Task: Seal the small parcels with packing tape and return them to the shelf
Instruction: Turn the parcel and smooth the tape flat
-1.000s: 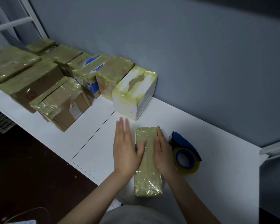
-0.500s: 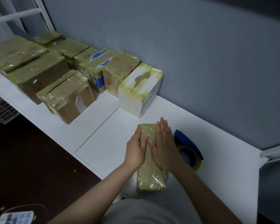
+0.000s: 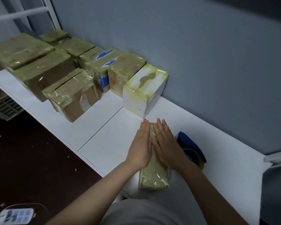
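Note:
A small narrow parcel (image 3: 154, 177) wrapped in yellowish tape lies lengthwise on the white shelf (image 3: 107, 143) in front of me. My left hand (image 3: 140, 146) lies flat on its left side and top, fingers straight and together. My right hand (image 3: 166, 146) lies flat on its top right, fingers pointing away. Both palms press down on the parcel; neither grips it. A blue tape dispenser (image 3: 191, 147) with a yellowish roll sits just right of my right hand, partly hidden by it.
Several taped parcels stand in rows along the wall at the back left, the nearest a white box (image 3: 143, 90) and a brown carton (image 3: 73, 93). A grey wall runs behind. A white basket (image 3: 5, 107) and dark floor lie at the left. A device (image 3: 15, 215) lies at bottom left.
My left hand has moved from the shelf beside the parcel onto it. Both hands have slid together toward the far end. The view has shifted slightly.

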